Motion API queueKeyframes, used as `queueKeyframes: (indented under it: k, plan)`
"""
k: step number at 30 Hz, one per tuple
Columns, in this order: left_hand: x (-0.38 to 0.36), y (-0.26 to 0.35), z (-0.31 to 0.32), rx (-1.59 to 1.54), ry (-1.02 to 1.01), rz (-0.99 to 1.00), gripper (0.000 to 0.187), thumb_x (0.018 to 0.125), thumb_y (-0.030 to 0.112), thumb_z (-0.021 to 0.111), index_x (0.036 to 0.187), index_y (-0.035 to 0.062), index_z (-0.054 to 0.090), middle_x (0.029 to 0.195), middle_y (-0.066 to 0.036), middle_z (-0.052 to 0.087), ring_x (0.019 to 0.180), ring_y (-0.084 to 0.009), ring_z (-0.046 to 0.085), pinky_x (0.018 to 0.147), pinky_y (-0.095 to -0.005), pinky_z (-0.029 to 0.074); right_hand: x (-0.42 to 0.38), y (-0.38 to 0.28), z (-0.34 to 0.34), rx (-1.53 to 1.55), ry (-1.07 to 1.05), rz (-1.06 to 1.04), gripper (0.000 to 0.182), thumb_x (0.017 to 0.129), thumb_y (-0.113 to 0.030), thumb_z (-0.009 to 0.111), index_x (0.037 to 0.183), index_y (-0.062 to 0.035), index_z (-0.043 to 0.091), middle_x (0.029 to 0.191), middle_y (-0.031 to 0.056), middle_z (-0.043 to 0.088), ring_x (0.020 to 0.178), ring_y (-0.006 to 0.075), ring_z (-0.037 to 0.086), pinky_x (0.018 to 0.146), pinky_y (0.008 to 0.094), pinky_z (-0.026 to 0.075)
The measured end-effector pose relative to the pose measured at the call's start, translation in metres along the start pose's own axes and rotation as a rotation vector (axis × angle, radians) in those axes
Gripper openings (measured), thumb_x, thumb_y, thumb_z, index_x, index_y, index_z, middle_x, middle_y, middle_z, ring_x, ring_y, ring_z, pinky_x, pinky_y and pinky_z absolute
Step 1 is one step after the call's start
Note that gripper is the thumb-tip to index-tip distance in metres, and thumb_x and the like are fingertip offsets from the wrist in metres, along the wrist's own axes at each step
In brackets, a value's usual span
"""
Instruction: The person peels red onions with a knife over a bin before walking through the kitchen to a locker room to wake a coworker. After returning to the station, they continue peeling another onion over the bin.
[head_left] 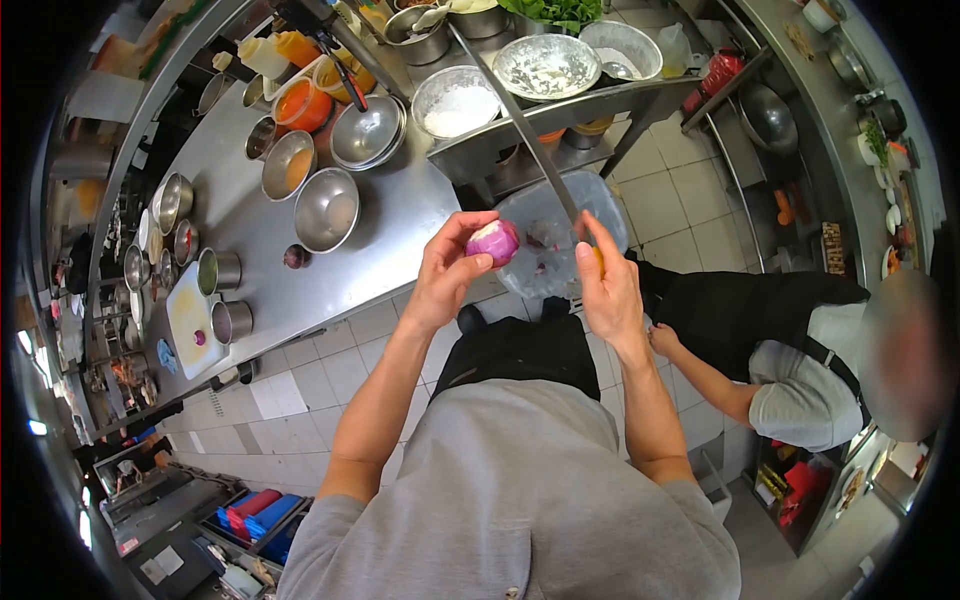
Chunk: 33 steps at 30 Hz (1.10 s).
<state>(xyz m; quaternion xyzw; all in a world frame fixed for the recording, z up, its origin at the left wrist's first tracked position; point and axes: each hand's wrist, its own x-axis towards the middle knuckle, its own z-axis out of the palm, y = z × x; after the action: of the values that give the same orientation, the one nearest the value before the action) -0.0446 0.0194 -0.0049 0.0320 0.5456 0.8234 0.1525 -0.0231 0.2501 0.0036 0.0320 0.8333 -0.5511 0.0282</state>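
My left hand (447, 270) grips a partly peeled red onion (493, 243) between thumb and fingers, with a pale patch showing on its upper side. Just to the right, my right hand (612, 290) is closed around a knife (540, 150). A bit of its yellow handle shows between the fingers, and the long narrow blade points up and to the left, apart from the onion. Below both hands stands a translucent plastic bin (607, 200) with dark scraps inside. Another red onion (296, 256) lies on the steel counter (400, 225), beside a metal bowl (328, 210).
At the left, a cutting board (190, 310) bears a small purple piece, with metal pots beside it. Flour-dusted bowls (546, 67) stand on the table ahead. A co-worker (760, 310) is close on my right. Tiled floor (690, 195) shows beyond the bin.
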Motion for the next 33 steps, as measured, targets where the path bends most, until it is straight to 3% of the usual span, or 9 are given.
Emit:
queueKeyframes:
  k: [4, 11, 19, 26, 33]
  plan:
    - [0.005, -0.005, 0.001, -0.048, -0.05, -0.017, 0.057, 0.086, 0.023, 0.066, 0.136, 0.0027, 0.048, 0.132, -0.019, 0.058, 0.111, -0.0199, 0.059, 0.092, -0.0317, 0.049, -0.004, 0.0, -0.008, 0.093, -0.049, -0.014, 0.046, 0.103, -0.031, 0.052, 0.141, -0.0049, 0.047, 0.061, 0.0057, 0.052, 0.056, 0.0153, 0.052, 0.058, 0.0327, 0.044]
    - [0.009, -0.006, 0.018, -0.102, -0.029, -0.045, 0.058, 0.09, 0.027, 0.066, 0.138, 0.0018, 0.045, 0.132, -0.018, 0.057, 0.11, -0.0209, 0.06, 0.093, -0.0327, 0.05, -0.014, -0.002, -0.009, 0.564, -0.317, 0.058, 0.049, 0.104, -0.037, 0.049, 0.143, -0.0066, 0.047, 0.059, -0.0044, 0.045, 0.053, 0.0042, 0.041, 0.051, 0.0222, 0.034]
    - [0.011, -0.004, 0.022, -0.325, -0.13, -0.125, 0.053, 0.097, 0.034, 0.056, 0.136, -0.0002, 0.046, 0.128, -0.017, 0.059, 0.105, -0.0251, 0.066, 0.092, -0.0359, 0.054, -0.01, -0.013, -0.013, 0.591, -0.382, -0.01, 0.052, 0.104, -0.036, 0.049, 0.145, -0.0059, 0.044, 0.058, -0.005, 0.043, 0.051, 0.0042, 0.038, 0.049, 0.0223, 0.032]
    - [0.014, -0.001, 0.024, -0.355, -0.165, -0.134, 0.041, 0.103, 0.031, 0.052, 0.132, 0.0022, 0.05, 0.122, -0.013, 0.063, 0.103, -0.0219, 0.067, 0.089, -0.0345, 0.056, -0.005, -0.024, -0.021, 0.525, -0.449, -0.032, 0.053, 0.102, -0.03, 0.051, 0.149, -0.0062, 0.041, 0.061, -0.0028, 0.045, 0.055, 0.0061, 0.04, 0.054, 0.0232, 0.035]
    - [0.017, -0.004, 0.021, -0.338, -0.176, -0.147, 0.035, 0.104, 0.03, 0.051, 0.127, 0.0041, 0.053, 0.117, -0.011, 0.065, 0.101, -0.021, 0.068, 0.087, -0.0345, 0.057, -0.005, -0.023, -0.012, 0.262, -0.281, -0.174, 0.049, 0.1, -0.025, 0.055, 0.145, -0.0055, 0.048, 0.065, 0.0027, 0.049, 0.058, 0.0093, 0.045, 0.059, 0.0248, 0.039]
